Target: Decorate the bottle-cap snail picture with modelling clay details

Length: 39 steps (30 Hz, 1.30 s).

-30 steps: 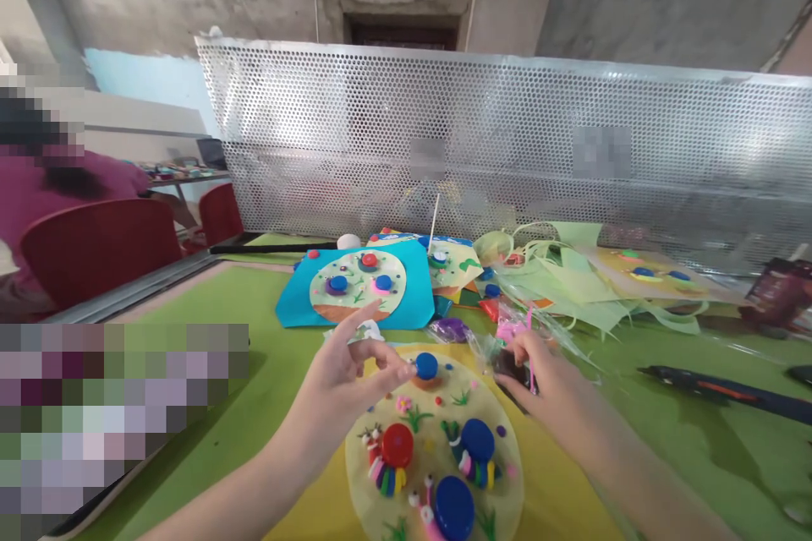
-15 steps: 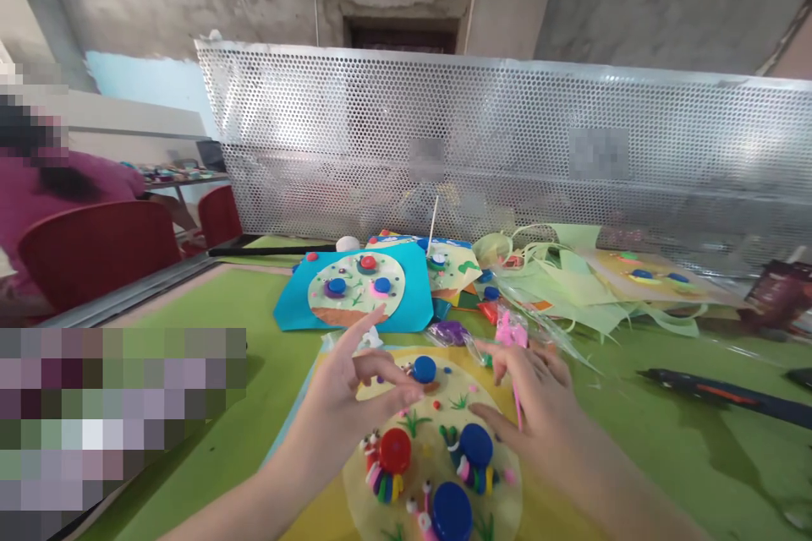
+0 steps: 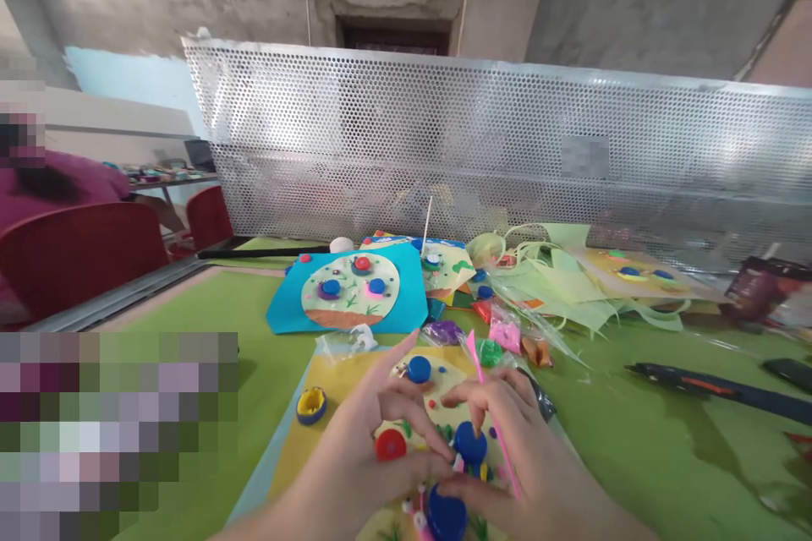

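Note:
A pale round craft disc [image 3: 437, 380] lies on a yellow sheet [image 3: 330, 385] right in front of me, with blue caps [image 3: 419, 368], a red cap [image 3: 390, 445] and clay snails stuck on it. My left hand [image 3: 374, 439] hovers over the disc with its fingertips pinched beside a small clay snail near the middle blue cap [image 3: 469, 443]. My right hand [image 3: 507, 448] meets it there, fingers curled round a thin pink stick [image 3: 487, 393] that points up and away.
A second decorated disc on a blue sheet [image 3: 346, 297] lies further back. Clay bags, green paper strips [image 3: 558, 283] and more crafts lie against a perforated metal screen [image 3: 507, 152]. A black glue gun [image 3: 710, 389] lies right. A yellow-blue clay piece [image 3: 310, 406] sits left. A person in purple sits far left.
Both hands have come together over the middle of the disc. My right hand left the clay bags and now holds the pink stick upright. The view shifted slightly.

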Motion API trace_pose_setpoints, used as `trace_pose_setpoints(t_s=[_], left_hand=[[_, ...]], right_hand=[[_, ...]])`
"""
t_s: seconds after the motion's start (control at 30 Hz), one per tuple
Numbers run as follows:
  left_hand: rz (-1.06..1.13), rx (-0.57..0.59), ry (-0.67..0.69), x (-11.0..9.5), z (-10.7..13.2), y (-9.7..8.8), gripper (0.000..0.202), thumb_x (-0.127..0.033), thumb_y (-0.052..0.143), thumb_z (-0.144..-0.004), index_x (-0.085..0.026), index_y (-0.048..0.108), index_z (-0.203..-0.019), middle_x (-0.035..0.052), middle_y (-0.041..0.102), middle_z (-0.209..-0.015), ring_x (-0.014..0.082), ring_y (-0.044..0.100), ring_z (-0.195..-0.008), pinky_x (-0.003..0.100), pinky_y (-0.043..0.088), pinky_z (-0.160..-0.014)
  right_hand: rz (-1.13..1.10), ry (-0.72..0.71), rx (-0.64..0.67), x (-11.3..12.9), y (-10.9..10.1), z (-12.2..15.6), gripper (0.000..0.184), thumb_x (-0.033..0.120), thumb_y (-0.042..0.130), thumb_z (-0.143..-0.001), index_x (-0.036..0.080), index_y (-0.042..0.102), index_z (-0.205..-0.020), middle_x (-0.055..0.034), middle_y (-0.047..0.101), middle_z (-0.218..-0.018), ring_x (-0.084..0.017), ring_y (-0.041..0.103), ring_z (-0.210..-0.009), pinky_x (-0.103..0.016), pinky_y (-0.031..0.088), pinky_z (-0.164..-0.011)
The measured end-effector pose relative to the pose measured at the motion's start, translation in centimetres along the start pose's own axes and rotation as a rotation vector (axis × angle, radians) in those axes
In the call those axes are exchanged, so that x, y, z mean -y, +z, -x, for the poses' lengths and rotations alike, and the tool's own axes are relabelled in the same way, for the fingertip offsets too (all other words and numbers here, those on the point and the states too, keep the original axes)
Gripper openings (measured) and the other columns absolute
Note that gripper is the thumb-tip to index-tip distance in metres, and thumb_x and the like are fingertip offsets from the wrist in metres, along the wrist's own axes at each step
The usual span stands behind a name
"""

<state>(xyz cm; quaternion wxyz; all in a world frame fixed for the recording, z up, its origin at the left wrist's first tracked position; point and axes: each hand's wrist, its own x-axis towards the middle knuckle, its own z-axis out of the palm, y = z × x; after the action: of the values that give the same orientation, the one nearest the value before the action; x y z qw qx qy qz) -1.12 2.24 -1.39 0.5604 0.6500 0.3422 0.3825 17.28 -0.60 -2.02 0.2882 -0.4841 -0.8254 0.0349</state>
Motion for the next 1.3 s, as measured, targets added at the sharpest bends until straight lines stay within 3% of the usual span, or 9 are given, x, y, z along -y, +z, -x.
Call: trace_pose_setpoints(t_s=[0.1,0.2,0.3,0.4,0.53,0.73,0.93,1.1,1.3], left_hand=[[0.055,-0.008,0.0,0.1,0.0,0.0,0.094,-0.016,0.068,-0.062,-0.024,0.015,-0.139,-0.0013,0.066,-0.063,0.023,0.055,-0.099,0.023,0.05,-0.055],[0.081,-0.005,0.001,0.4,0.0,0.1,0.096,-0.02,0.07,-0.064,-0.025,0.011,-0.139,-0.0016,0.068,-0.064,0.0209,0.06,-0.087,0.02,0.048,-0.048],[0.019,0.064,0.035,0.7,0.3,0.2,0.091,-0.026,0.067,-0.071,-0.021,0.009,-0.14,0.0006,0.072,-0.07,0.0185,0.061,-0.086,0.026,0.052,-0.063],[-0.141,0.136,0.171,0.8,0.7,0.1,0.076,-0.023,0.058,-0.08,-0.028,0.011,-0.14,-0.0011,0.073,-0.081,0.0157,0.059,-0.098,0.033,0.047,-0.087],[-0.302,0.206,0.368,0.4,1.1,-0.4,0.058,-0.023,0.035,-0.092,-0.04,0.005,-0.138,0.0,0.068,-0.105,0.0153,0.059,-0.105,0.034,0.049,-0.086],[-0.655,0.41,0.473,-0.6,1.3,-0.3,0.079,-0.024,0.042,-0.088,-0.043,-0.02,-0.133,-0.0052,0.06,-0.121,0.0236,0.051,-0.116,0.05,0.035,-0.099],[-0.691,0.274,0.497,-1.1,1.8,-0.2,0.074,-0.02,0.036,-0.09,-0.034,-0.02,-0.136,-0.0026,0.062,-0.119,0.0183,0.045,-0.123,0.047,0.025,-0.105],[-0.769,0.354,0.479,-1.5,1.8,0.0,0.086,-0.024,0.046,-0.087,-0.037,-0.025,-0.134,-0.002,0.061,-0.12,0.0256,0.049,-0.119,0.047,0.036,-0.097],[-0.731,0.281,0.496,-1.4,1.8,-0.2,0.087,-0.016,0.044,-0.085,-0.036,-0.026,-0.134,-0.0034,0.061,-0.119,0.025,0.043,-0.125,0.054,0.025,-0.104]], right_hand=[[0.012,-0.036,0.003,0.4,-0.3,-0.2,0.043,0.035,0.075,-0.068,0.022,0.041,-0.091,-0.002,0.057,-0.082,-0.024,0.058,-0.082,-0.034,0.048,-0.065],[0.012,-0.064,0.002,0.7,-0.5,-0.3,0.047,0.035,0.077,-0.065,0.022,0.039,-0.088,-0.0022,0.059,-0.081,-0.025,0.059,-0.081,-0.036,0.048,-0.064],[0.008,-0.084,0.008,0.7,-0.5,-0.3,0.049,0.031,0.078,-0.064,0.023,0.037,-0.089,-0.0016,0.059,-0.083,-0.024,0.058,-0.079,-0.036,0.048,-0.066],[0.003,-0.084,0.013,0.2,-0.5,-0.1,0.047,0.033,0.075,-0.068,0.023,0.037,-0.093,-0.0014,0.056,-0.082,-0.024,0.056,-0.08,-0.039,0.047,-0.069],[-0.009,-0.042,-0.001,-0.2,-0.6,-0.1,0.041,0.033,0.07,-0.073,0.023,0.037,-0.096,-0.0008,0.051,-0.081,-0.024,0.054,-0.082,-0.044,0.044,-0.073],[-0.046,0.032,0.004,0.3,-0.5,-0.1,0.05,0.018,0.079,-0.056,0.023,0.04,-0.088,-0.0006,0.05,-0.083,-0.024,0.049,-0.079,-0.039,0.044,-0.068],[-0.092,0.033,-0.011,-0.4,-1.0,-0.5,0.047,0.035,0.076,-0.065,0.02,0.044,-0.097,-0.0029,0.052,-0.086,-0.025,0.05,-0.086,-0.042,0.043,-0.076],[-0.126,0.055,-0.001,-0.1,-0.8,-0.7,0.05,0.039,0.079,-0.059,0.022,0.049,-0.095,-0.0043,0.056,-0.095,-0.026,0.052,-0.09,-0.039,0.045,-0.075],[-0.129,0.135,-0.022,0.1,-1.3,-0.8,0.05,0.041,0.076,-0.061,0.021,0.048,-0.098,-0.0056,0.057,-0.092,-0.027,0.055,-0.089,-0.042,0.046,-0.076]])
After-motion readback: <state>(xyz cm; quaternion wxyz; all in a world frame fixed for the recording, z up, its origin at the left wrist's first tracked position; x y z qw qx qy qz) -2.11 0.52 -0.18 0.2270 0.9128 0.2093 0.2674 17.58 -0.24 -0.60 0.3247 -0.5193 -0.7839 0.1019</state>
